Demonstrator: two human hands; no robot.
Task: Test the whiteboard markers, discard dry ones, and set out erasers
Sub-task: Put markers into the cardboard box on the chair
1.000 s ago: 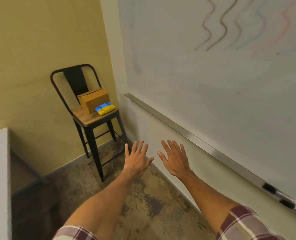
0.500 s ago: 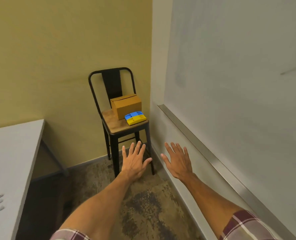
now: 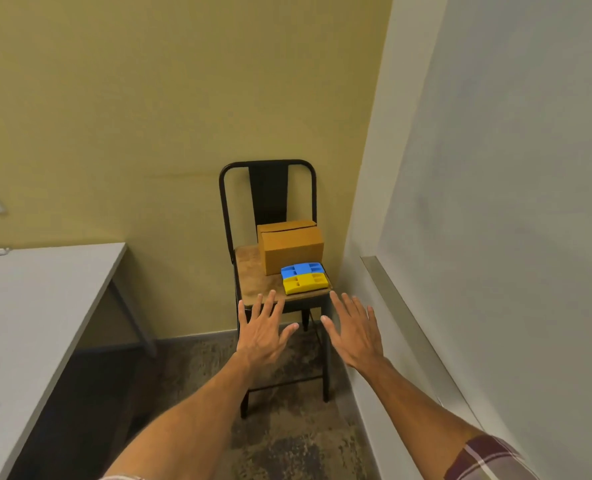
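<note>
the person's left hand (image 3: pixel 263 336) is stretched forward, palm down, fingers straight and spread, thumb out to the side; it holds nothing; the right hand (image 3: pixel 355 332) lies just beside it, flat and spread in the same way, also holding nothing; a narrow gap parts the two thumbs.

just beyond the fingertips stands a black metal chair (image 3: pixel 268 188) with a wooden seat; the left hand's fingertips (image 3: pixel 272 296) overlap the seat's front edge in the view, but whether they touch it cannot be told; on the seat, ahead of the right hand and near its fingertips, lie a yellow eraser (image 3: pixel 305 283) and, touching it on the far side, a blue eraser (image 3: pixel 302 269); behind them, farther from both hands, stands a cardboard box (image 3: pixel 292 251) against the chair back.

to the right of the right hand runs the whiteboard (image 3: pixel 512 202) with its metal ledge (image 3: pixel 401 306) along the lower edge; well to the left of the left hand is a grey table (image 3: pixel 28 306); below both forearms lies a mottled carpet (image 3: pixel 287 445); a plaid sleeve (image 3: pixel 488 459) shows on the right arm.
</note>
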